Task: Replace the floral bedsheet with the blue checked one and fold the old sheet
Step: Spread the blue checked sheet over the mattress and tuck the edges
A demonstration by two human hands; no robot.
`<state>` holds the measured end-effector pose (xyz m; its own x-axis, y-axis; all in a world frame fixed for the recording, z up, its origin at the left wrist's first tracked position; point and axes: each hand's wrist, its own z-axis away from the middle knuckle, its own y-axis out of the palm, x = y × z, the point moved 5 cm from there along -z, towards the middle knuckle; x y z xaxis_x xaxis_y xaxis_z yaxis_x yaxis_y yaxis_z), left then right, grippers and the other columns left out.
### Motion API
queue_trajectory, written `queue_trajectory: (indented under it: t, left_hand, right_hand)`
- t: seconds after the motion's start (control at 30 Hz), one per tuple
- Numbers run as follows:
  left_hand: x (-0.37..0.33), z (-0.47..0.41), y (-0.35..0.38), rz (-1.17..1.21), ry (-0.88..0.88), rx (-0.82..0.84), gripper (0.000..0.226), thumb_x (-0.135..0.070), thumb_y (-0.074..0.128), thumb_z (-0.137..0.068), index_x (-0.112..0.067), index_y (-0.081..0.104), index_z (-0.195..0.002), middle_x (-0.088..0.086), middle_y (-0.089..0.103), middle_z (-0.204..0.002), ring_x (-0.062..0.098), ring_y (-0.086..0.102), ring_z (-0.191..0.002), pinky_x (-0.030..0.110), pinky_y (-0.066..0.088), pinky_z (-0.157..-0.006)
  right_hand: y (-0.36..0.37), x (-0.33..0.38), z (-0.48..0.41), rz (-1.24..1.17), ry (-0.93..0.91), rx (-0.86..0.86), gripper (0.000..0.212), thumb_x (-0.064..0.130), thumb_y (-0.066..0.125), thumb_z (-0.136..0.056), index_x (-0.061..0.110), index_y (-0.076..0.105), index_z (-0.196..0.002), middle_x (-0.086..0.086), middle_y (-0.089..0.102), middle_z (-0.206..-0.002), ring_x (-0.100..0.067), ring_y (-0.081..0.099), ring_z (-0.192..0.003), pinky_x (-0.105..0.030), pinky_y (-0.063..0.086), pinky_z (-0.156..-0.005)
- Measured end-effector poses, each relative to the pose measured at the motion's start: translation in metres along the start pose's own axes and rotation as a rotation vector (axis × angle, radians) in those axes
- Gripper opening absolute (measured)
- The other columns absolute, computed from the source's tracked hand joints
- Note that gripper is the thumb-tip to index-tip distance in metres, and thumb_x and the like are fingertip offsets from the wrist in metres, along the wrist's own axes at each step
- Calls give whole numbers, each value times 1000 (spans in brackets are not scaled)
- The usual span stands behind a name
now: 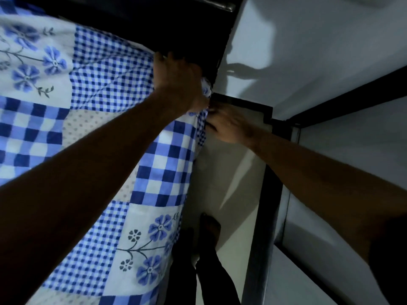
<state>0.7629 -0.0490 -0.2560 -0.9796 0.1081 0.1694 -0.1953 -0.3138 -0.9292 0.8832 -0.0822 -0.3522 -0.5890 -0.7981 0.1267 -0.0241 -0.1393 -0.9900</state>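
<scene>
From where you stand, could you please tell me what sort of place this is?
Probably a bedroom: a blue checked sheet is spread out wide, the left hand and right hand are at its corner by a dark headboard, and there is floor alongside.

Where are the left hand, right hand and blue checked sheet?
left hand (178, 82), head view, back of the hand at the bed corner.
right hand (229, 126), head view, blurred back of the hand.
blue checked sheet (105, 69), head view, small-check patch on top.
</scene>
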Motion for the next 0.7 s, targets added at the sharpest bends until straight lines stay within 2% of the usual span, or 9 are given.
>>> queue_trajectory:
  t: [0.13,0.23,0.3,0.33,0.4,0.43,0.5,0.57,0.7]
  left_hand:
    - [0,0,-3,-6,2,35,85,-69,64,-76,-21,45,-144,14,46,-148,35,37,-139,51,25,-113]
    - [1,-1,-4,3,6,22,85,-69,67,-75,-21,47,-142,15,47,-146,36,37,-138,53,25,-113]
    - [1,-1,-3,9,1,13,85,-67,68,-75,-19,46,-143,16,46,-147,37,36,-139,53,23,-114]
    - [1,0,-2,3,1,7,85,-65,69,-76,-17,46,-142,17,45,-147,37,35,-139,53,23,-114]
    - [1,1,1,-9,-7,-11,85,-64,70,-76,-17,46,-143,18,43,-148,37,33,-140,53,22,-115]
    - [1,1,1,-12,-7,-17,86,-65,69,-76,-17,45,-143,17,42,-149,37,33,-140,53,22,-115]
    - [-1,0,1,-16,-14,-22,89,-67,67,-75,-18,43,-145,16,40,-151,38,31,-142,55,20,-116]
    - [0,0,1,-28,-28,-9,90,-68,65,-76,-19,41,-147,15,38,-153,37,29,-143,55,19,-116]
    - [-3,0,4,-21,-7,10,89,-68,63,-78,-19,39,-148,14,33,-157,37,26,-145,54,18,-116]
  right_hand:
    - [-3,8,34,19,-65,-62,36,27,45,-103,4,68,-120,-16,63,-130,-33,56,-125,-42,41,-110]
    - [22,29,18,276,-212,135,36,32,46,-98,11,74,-107,-11,69,-112,-33,59,-116,-41,29,-119]
    - [62,10,1,223,-178,178,35,33,53,-95,6,76,-96,-16,72,-97,-33,66,-104,-36,35,-112]
    - [84,-12,-2,152,-122,11,51,46,58,-95,-2,72,-106,-20,70,-106,-35,65,-108,-28,37,-107]
    - [127,-40,-14,-165,82,41,98,75,64,-79,-3,53,-138,-21,58,-136,-36,54,-129,-14,37,-102]
    - [126,-34,-17,-258,24,8,97,71,67,-77,-4,53,-137,-21,59,-134,-34,57,-125,-13,43,-96]
    - [81,2,-13,-21,-170,71,48,38,61,-83,-10,70,-84,-22,71,-85,-30,71,-80,-21,55,-70]
    - [18,27,-8,97,-317,-8,29,19,54,-80,9,66,-56,-10,64,-58,-26,65,-59,-29,55,-68]
    - [-8,13,22,-40,-96,-41,21,18,55,-96,6,73,-95,-15,71,-103,-34,64,-102,-43,50,-92]
